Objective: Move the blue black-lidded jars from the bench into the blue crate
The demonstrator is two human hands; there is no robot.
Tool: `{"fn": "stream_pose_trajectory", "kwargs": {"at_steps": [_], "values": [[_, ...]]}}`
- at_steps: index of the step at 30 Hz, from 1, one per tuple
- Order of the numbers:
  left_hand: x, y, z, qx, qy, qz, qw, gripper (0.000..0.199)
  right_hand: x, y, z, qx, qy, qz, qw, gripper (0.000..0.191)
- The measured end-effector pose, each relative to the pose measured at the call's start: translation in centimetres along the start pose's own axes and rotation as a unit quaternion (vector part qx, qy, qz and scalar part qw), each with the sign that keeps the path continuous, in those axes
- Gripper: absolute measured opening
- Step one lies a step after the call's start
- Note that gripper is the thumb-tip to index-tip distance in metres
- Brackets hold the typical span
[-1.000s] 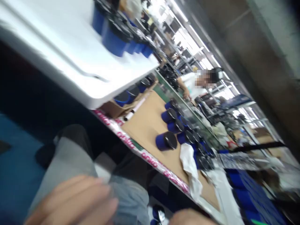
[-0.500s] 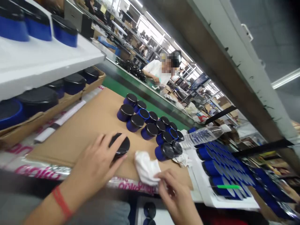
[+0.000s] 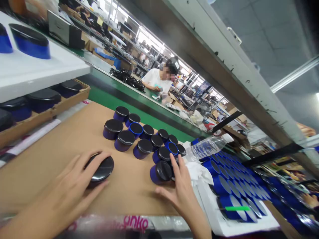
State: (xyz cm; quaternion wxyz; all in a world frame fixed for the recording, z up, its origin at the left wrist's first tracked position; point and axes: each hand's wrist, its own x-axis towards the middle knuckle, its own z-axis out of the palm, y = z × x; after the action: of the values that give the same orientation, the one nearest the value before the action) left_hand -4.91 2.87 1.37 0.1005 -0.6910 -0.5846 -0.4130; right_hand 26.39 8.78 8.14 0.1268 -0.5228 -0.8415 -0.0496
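Lying at far left on a white shelf (image 3: pixel 37 71), a blue round speaker (image 3: pixel 30 41); sitting beneath it in a cardboard tray (image 3: pixel 71 101), more dark speakers. Resting on the brown cardboard-covered table (image 3: pixel 62 139), the left hand (image 3: pixel 74 186), its grip curling around a black-topped speaker (image 3: pixel 101 169), fingers spreading over the near side and thumb lying along the bottom edge, the speaker standing flat on the cardboard near the front edge. Standing just beyond and to the right, a cluster of blue speakers (image 3: pixel 139 136) with black tops, packed close and touching each other. Reaching into the near end of that cluster, the right hand (image 3: pixel 183 192), grip released, fingers stretching out, fingertips touching the nearest blue speaker (image 3: pixel 160 172), thumb pointing left over the bare cardboard. Lying just right of that hand, a white cloth (image 3: pixel 199 169), partly hidden behind the fingers. Lying on its side beyond the cloth, a clear plastic bottle (image 3: pixel 208 146). Filling a white tray (image 3: pixel 224 222) at right, rows of blue speakers on their sides. Sitting behind the green conveyor belt (image 3: pixel 139 111) in the background, another person in a white shirt (image 3: pixel 156 78).
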Motion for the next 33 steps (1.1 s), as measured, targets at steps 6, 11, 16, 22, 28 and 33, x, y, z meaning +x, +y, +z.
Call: {"fn": "stream_pose_trajectory", "kwargs": {"at_steps": [6,11,16,22,28,33], "values": [[5.0,0.8,-0.1,0.067,-0.027,0.128,0.989,0.093,1.6,-1.3,1.0,-0.021,0.054,-0.064,0.996,0.097],[8.6,0.0,1.6,-0.048,-0.171,0.062,0.982,0.102,2.2,-1.6,0.8,0.027,0.043,-0.070,0.996,0.102],[8.6,-0.3,0.9,-0.046,-0.217,0.042,0.974,0.077,2.5,-2.0,1.2,0.005,-0.008,-0.054,0.999,0.086],[7.1,-1.8,-2.7,-0.069,-0.186,0.126,0.972,0.068,2.7,-2.5,0.2,0.057,-0.030,-0.093,0.994,0.085],[6.7,0.4,-2.5,0.169,-0.036,0.137,0.975,0.072,3.2,-3.0,0.1,0.077,-0.054,-0.111,0.989,0.107],[6.1,2.4,-0.7,0.267,-0.030,0.114,0.956,0.071,3.9,-4.0,-0.2,0.084,-0.075,-0.127,0.985,0.092]]}}
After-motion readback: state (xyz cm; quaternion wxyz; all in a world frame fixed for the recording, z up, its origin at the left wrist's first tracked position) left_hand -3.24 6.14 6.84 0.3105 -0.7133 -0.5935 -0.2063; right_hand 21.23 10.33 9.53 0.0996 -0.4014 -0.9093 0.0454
